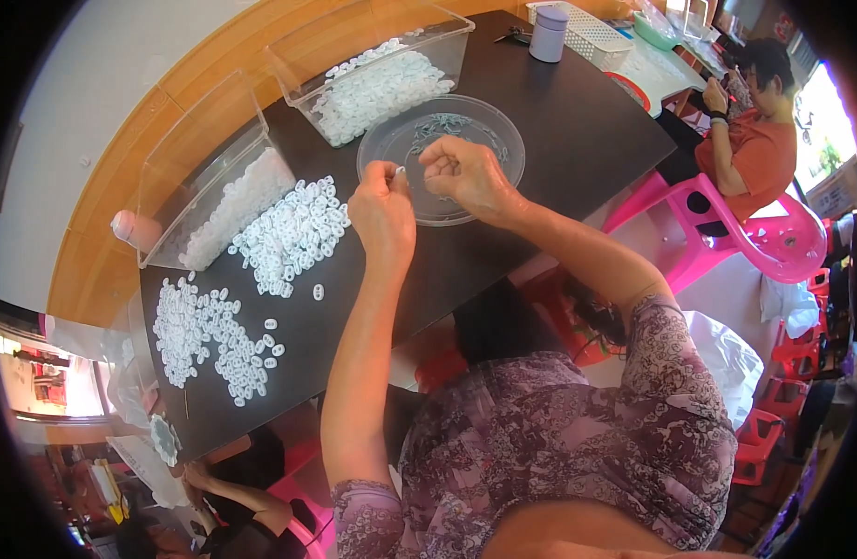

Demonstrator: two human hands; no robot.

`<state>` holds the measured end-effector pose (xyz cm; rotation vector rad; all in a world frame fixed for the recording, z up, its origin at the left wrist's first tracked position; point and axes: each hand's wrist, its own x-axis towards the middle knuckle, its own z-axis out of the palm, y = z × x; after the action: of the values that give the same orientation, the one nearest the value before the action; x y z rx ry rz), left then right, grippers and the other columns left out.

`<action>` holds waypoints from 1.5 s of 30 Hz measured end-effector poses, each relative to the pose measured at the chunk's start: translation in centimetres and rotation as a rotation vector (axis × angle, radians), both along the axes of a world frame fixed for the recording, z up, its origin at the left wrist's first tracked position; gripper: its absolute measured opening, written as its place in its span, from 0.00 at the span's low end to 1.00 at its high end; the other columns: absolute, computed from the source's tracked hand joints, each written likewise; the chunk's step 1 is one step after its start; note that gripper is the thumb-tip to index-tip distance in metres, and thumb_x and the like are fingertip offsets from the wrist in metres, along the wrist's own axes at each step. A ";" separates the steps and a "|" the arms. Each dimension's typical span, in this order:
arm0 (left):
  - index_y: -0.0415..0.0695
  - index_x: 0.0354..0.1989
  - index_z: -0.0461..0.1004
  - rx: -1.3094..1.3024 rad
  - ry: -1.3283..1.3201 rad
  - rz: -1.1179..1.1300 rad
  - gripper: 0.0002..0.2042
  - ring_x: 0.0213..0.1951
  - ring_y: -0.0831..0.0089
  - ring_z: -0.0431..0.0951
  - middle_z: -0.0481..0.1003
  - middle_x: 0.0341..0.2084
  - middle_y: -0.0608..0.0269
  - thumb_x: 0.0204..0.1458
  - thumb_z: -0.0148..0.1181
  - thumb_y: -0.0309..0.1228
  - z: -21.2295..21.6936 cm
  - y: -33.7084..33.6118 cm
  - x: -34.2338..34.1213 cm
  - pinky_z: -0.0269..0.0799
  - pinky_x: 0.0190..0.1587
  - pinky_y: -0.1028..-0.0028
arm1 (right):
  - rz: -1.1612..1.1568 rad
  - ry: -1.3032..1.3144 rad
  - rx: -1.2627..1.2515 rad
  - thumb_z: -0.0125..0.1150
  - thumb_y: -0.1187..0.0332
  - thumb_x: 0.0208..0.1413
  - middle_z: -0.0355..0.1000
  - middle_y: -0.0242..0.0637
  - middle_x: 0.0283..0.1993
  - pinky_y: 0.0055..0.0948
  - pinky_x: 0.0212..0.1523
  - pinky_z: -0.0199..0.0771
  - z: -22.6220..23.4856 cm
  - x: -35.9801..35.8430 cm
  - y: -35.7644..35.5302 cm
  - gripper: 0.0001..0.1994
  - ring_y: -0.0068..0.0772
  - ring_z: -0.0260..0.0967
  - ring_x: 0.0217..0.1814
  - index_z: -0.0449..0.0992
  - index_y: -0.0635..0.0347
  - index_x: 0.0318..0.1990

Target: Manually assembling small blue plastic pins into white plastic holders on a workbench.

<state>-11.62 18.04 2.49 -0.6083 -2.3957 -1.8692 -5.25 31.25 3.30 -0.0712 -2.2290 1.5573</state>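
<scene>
My left hand point(384, 212) is closed in a pinch on a small white piece point(401, 171) that shows at its fingertips. Close beside it on the right, my right hand point(473, 183) has its fingers curled together; whatever they hold, if anything, is too small to make out. Both hands hover over the near left part of a round clear plastic tray point(514, 158). Inside it lie thin greyish-metal pieces point(444, 128). Left of my left hand, a heap of small white oval pieces with dark marks point(293, 233) spreads over the dark table point(578, 130).
A second heap of ovals point(200, 326) lies nearer left. Two clear bins point(377, 93) point(238, 205) hold more white pieces. A lavender jar point(549, 35) and a white basket point(591, 37) stand at the far side. A seated person in orange point(759, 149) works at right; another person's arm point(238, 492) shows lower left.
</scene>
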 end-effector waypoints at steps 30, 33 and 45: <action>0.34 0.32 0.74 0.578 -0.435 0.029 0.05 0.19 0.79 0.69 0.74 0.21 0.61 0.51 0.59 0.24 1.0 -10.4 7.9 0.61 0.19 0.83 | 0.348 -0.047 -0.130 0.58 0.79 0.47 0.71 0.33 0.30 0.21 0.37 0.71 2.4 2.8 -8.6 0.08 0.19 0.68 0.34 0.72 0.69 0.36; 0.35 0.32 0.75 0.574 -0.410 0.035 0.05 0.19 0.80 0.69 0.74 0.21 0.62 0.51 0.59 0.25 0.8 -10.8 8.3 0.60 0.19 0.84 | 0.359 -0.055 -0.091 0.58 0.79 0.47 0.71 0.34 0.30 0.21 0.37 0.71 2.3 2.8 -9.0 0.07 0.19 0.68 0.34 0.72 0.69 0.36; 0.37 0.33 0.75 0.597 -0.420 0.061 0.05 0.20 0.82 0.70 0.74 0.22 0.65 0.50 0.60 0.25 0.2 -12.9 8.8 0.61 0.19 0.86 | 0.406 0.193 0.251 0.59 0.77 0.47 0.70 0.35 0.28 0.24 0.31 0.67 1.6 2.2 -10.3 0.02 0.24 0.67 0.31 0.74 0.64 0.29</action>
<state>-2.81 5.17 2.65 -0.0984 -1.8206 -2.7124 -3.07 20.92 4.87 0.6126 -2.3577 1.3828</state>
